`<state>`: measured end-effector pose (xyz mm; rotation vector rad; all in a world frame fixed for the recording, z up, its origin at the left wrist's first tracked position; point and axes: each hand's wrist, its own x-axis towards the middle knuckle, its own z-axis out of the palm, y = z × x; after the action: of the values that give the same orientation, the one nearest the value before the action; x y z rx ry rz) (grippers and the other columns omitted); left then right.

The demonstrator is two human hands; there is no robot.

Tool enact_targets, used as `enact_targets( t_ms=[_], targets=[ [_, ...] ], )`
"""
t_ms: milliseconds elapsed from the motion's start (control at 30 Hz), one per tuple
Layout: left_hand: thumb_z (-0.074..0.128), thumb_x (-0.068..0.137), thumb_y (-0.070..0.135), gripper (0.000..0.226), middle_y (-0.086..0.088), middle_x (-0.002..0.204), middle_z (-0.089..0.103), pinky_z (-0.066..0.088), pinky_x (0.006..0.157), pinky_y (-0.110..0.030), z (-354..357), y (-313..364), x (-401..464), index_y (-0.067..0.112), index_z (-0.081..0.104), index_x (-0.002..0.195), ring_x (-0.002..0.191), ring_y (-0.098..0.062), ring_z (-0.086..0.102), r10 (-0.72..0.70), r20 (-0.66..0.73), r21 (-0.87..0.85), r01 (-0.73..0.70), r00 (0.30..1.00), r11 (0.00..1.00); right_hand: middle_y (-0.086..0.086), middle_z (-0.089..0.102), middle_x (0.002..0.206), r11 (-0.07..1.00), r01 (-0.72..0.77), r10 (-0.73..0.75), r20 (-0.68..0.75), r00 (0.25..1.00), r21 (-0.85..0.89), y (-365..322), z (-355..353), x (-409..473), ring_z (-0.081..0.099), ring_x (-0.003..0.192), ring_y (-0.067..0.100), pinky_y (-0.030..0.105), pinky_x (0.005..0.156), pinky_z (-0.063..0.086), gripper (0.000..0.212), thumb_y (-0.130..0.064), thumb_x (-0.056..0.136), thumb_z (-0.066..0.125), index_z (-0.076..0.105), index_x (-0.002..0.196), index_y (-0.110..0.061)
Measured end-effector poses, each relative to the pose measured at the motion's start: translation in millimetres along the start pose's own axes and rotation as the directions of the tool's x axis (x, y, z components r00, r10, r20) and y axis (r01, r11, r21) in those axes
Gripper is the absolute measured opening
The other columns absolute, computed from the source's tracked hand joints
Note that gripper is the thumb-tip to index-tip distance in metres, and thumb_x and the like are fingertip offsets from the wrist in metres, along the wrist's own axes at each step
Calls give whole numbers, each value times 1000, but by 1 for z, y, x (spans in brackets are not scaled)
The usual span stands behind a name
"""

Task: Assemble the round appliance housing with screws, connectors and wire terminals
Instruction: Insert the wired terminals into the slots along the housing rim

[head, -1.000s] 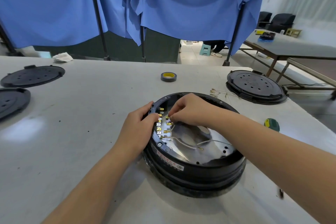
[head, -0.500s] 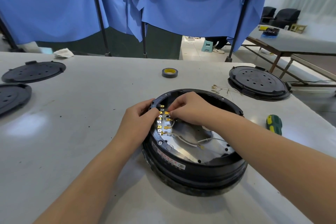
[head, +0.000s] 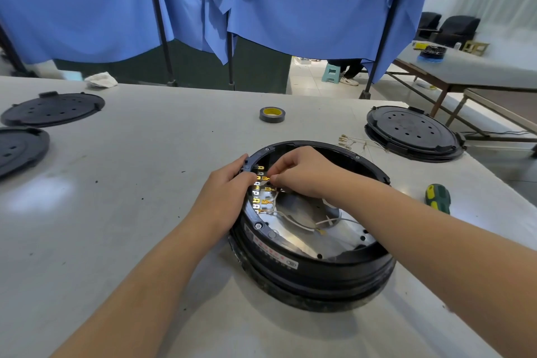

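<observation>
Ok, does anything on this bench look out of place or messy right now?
Only small things: a loose bundle of terminal wires lies on the table behind the housing, a crumpled white rag sits at the far edge, and dark specks dot the tabletop.

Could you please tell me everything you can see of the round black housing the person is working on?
The round black housing sits flat on the grey table, open side up. Its rim carries small screws; a labelled band runs round its side. Inside are a shiny metal plate, white wires and a row of brass terminals along the left edge. The left hand holds the rim there; the right hand reaches inside, pinching at a terminal.
</observation>
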<state>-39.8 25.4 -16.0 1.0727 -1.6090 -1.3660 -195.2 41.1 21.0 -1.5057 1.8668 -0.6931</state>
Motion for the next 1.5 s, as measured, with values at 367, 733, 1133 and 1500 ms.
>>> enact_targets(
  t_ms=[367, 733, 1133, 1500],
  targets=[
    [45, 96, 28, 57, 1, 152, 40, 31, 115, -46, -4, -2, 9, 32, 31, 151, 137, -19, 40, -74, 48, 180, 64, 996, 982, -9, 66, 72, 1000, 8, -8, 1, 1000, 5, 1, 0, 0, 56, 66, 0, 11, 53, 41, 20, -13, 87, 66, 70, 73, -27],
    [41, 97, 29, 61, 8, 163, 8, 10, 120, -36, -11, -6, 10, 33, 18, 154, 149, -7, 6, -57, 121, 338, 12, 991, 941, -3, 67, 71, 997, -33, 33, 0, 999, 72, 0, -1, 0, 58, 64, 8, 11, 53, 50, 22, -4, 85, 64, 72, 73, -21],
    [40, 98, 29, 61, 4, 162, 20, 20, 119, -45, -10, -10, 12, 34, 18, 155, 146, -15, 22, -51, 109, 334, 12, 993, 942, -6, 68, 72, 998, -14, 14, -11, 1000, 56, 1, 1, 4, 59, 67, 5, 15, 60, 51, 28, -6, 83, 66, 69, 64, -27],
    [41, 94, 34, 65, 3, 160, 23, 22, 118, -46, -9, -8, 11, 32, 17, 155, 145, -16, 24, -59, 110, 323, 21, 992, 946, -4, 69, 75, 997, -41, 41, 4, 999, 62, 0, 0, 7, 63, 73, 11, 22, 67, 57, 31, -5, 83, 65, 69, 62, -27]
  ],
)
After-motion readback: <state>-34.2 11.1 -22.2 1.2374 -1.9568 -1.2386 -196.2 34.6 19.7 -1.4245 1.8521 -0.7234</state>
